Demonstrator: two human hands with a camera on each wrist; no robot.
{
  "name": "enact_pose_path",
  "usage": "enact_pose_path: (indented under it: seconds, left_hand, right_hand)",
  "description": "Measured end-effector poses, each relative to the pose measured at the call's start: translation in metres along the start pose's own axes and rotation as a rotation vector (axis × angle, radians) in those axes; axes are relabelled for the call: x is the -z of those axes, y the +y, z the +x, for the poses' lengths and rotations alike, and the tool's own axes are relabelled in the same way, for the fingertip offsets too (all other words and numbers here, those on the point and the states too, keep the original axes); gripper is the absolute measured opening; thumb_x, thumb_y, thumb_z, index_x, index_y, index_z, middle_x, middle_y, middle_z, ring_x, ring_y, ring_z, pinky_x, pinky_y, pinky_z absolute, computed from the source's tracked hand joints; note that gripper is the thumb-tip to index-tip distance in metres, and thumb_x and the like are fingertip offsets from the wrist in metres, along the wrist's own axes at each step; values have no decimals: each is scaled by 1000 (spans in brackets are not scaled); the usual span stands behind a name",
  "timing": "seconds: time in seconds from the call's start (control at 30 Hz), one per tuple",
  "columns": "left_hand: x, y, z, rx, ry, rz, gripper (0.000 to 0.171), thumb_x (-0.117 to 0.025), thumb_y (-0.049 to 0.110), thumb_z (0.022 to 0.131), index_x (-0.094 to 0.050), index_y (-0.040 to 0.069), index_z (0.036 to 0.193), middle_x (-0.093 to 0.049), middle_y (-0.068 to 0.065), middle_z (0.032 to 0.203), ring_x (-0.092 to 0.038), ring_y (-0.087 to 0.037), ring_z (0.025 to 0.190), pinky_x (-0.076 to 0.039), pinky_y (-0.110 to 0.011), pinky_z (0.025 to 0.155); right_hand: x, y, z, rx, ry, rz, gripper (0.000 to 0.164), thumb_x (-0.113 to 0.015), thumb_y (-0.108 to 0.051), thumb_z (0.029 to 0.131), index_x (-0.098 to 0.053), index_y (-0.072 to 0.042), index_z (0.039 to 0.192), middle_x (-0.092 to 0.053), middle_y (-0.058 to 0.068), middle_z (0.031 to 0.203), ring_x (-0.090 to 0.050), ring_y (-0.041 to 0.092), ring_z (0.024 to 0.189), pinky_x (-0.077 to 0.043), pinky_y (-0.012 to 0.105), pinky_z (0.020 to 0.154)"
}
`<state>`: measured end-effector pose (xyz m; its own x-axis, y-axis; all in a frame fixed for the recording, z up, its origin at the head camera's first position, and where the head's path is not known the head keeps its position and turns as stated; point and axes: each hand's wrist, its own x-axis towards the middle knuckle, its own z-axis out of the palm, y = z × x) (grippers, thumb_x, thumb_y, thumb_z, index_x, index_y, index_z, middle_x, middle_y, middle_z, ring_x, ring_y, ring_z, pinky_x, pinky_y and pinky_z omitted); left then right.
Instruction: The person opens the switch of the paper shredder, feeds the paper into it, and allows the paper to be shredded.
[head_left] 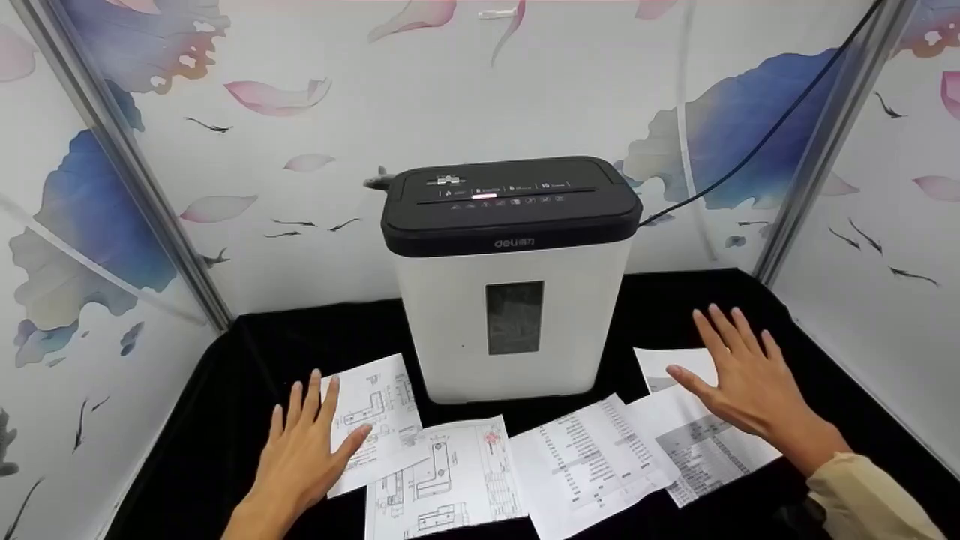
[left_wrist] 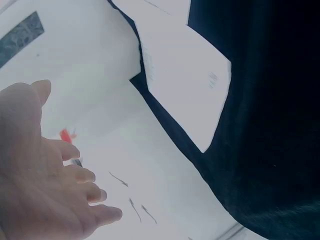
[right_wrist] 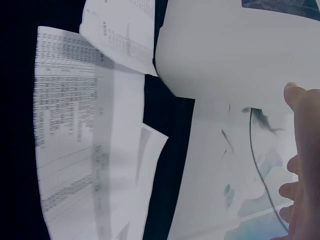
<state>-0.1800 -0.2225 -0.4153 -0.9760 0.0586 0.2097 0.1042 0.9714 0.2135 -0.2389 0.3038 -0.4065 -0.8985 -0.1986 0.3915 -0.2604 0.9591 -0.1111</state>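
A paper shredder (head_left: 450,322) with a white bin and black top stands at the middle of the black cloth. In the head view my left hand (head_left: 300,442), fingers spread and straight, is over the left edge of a sheet with line drawings (head_left: 375,450). My right hand (head_left: 757,382), also spread, is above the printed table sheets (head_left: 705,442) at the right. Between them lie another drawing sheet (head_left: 457,487) and a sheet of printed columns (head_left: 585,465). Both wrist views show the left hand (left_wrist: 45,170) and the right hand (right_wrist: 305,155) holding nothing.
Black cloth (head_left: 300,337) covers the table. Patterned white panels (head_left: 300,187) with metal posts (head_left: 150,172) enclose the back and sides. A black cord (head_left: 765,142) runs from behind the shredder up to the right. A small lit spot (head_left: 484,196) shows on the shredder's top.
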Motion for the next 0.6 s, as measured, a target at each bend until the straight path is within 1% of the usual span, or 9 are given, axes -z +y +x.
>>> enact_pose_path:
  seconds: [0.27, 0.4, 0.57, 0.6]
  left_hand:
    - [7, 13, 8, -18, -9, -36, 80, -37, 61, 89, -16, 9, 146, -8, -15, 154, -9, -39, 140, -12, -58, 112]
    - [11, 17, 12, -28, -24, -67, 83, -39, 61, 89, -13, 7, 147, -8, -15, 154, -10, -38, 140, -14, -57, 112]
    - [17, 25, 19, -15, -36, -118, 88, -40, 64, 87, -6, 10, 147, -5, -12, 155, -9, -34, 141, -16, -54, 113]
    - [18, 27, 20, -8, -41, -133, 89, -39, 66, 86, -5, 12, 148, -4, -11, 155, -8, -33, 142, -18, -56, 112]
  right_hand:
    - [17, -10, 16, 23, -5, -22, 88, -46, -62, 85, -6, -14, 148, -11, 10, 155, 0, 28, 143, -2, 56, 114]
    - [27, -14, 25, 48, 20, -26, 90, -46, -61, 85, -6, -12, 148, -11, 11, 154, 0, 26, 144, -2, 54, 115]
    - [42, -18, 37, 91, 52, -34, 91, -48, -60, 85, -5, -9, 148, -13, 12, 154, -5, 29, 143, -4, 53, 115]
    - [46, -19, 40, 98, 55, -34, 91, -48, -60, 85, -5, -9, 148, -13, 13, 154, -5, 29, 143, -4, 53, 115]
